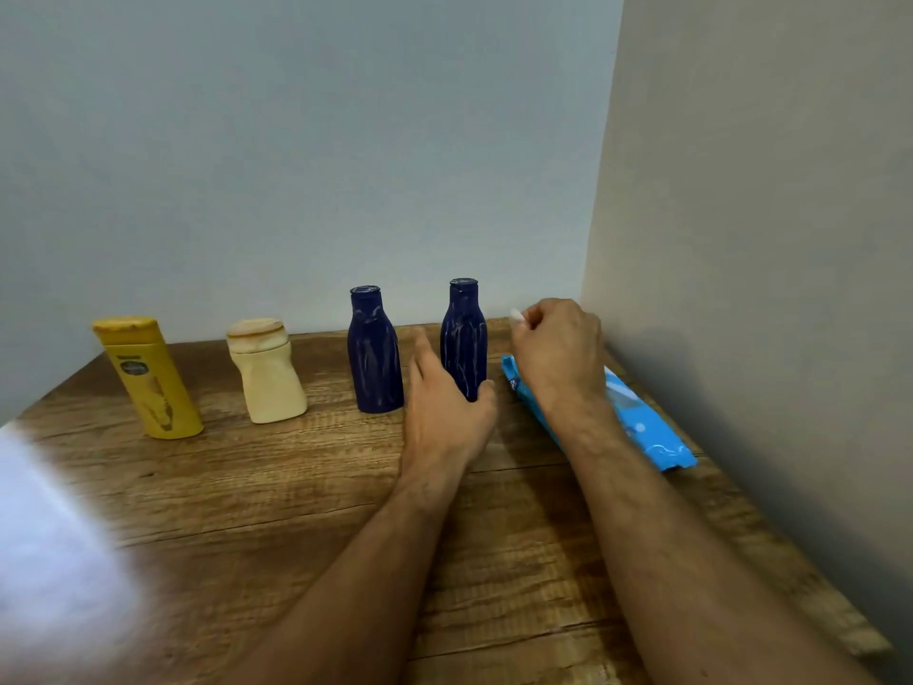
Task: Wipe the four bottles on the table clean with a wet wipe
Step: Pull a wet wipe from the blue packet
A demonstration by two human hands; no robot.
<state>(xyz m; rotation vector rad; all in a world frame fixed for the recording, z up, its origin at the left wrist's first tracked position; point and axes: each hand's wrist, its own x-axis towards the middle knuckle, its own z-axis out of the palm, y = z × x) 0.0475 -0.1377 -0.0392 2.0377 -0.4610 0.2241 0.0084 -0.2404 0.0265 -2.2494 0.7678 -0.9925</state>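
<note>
Four bottles stand in a row along the back of the wooden table (296, 487): a yellow bottle (148, 383) at the left, a cream bottle (267, 375), a dark blue bottle (374, 353) and a second dark blue bottle (463, 333), both streaked with pale smears. My left hand (444, 412) wraps the base of the right blue bottle, thumb on one side and fingers on the other. My right hand (558, 348) hovers over the blue wet-wipe pack (642, 427), fingers pinched on a small white wipe (517, 316).
A wall runs behind the bottles and another wall (766, 289) closes in the table's right side, close to the wipe pack. A bright blurred patch (54, 526) covers the table's left front.
</note>
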